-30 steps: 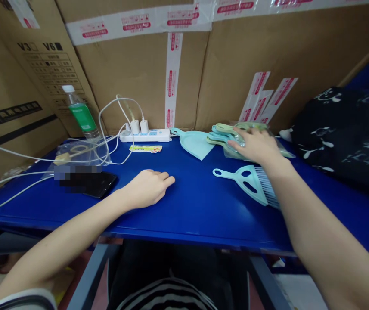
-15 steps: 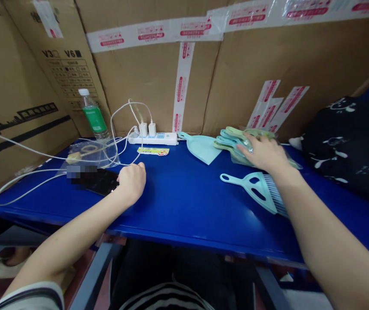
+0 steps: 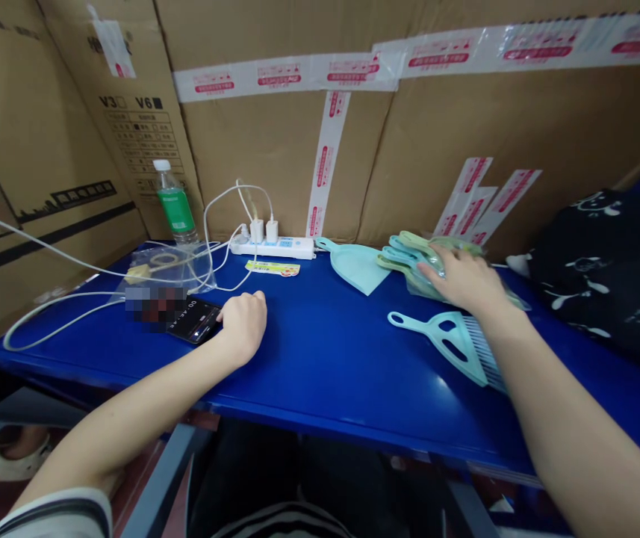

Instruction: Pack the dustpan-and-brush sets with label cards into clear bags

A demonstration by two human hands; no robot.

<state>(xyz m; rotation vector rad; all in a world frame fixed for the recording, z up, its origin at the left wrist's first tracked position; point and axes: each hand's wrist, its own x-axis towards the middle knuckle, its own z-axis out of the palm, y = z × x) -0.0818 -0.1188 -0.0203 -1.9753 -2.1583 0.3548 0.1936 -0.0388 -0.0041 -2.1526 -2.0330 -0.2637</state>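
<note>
Meanwhile, right hand (image 3: 465, 282) on bagged dustpans (image 3: 409, 261), left hand (image 3: 243, 325) by phone (image 3: 196, 321) (lit)

a clear bag of stacked mint-green plastic dustpans (image 3: 406, 261) lies near the table's (image 3: 331, 359) back edge; a black smartphone (image 3: 199, 321) lies screen-up further left.

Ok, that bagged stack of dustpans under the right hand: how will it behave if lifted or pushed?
Probably light for its size: the dustpans look like thin moulded plastic. The clear bag may slide on the glossy blue shelf. Their fanned, uneven stacking could let the bundle shift when lifted.
</note>
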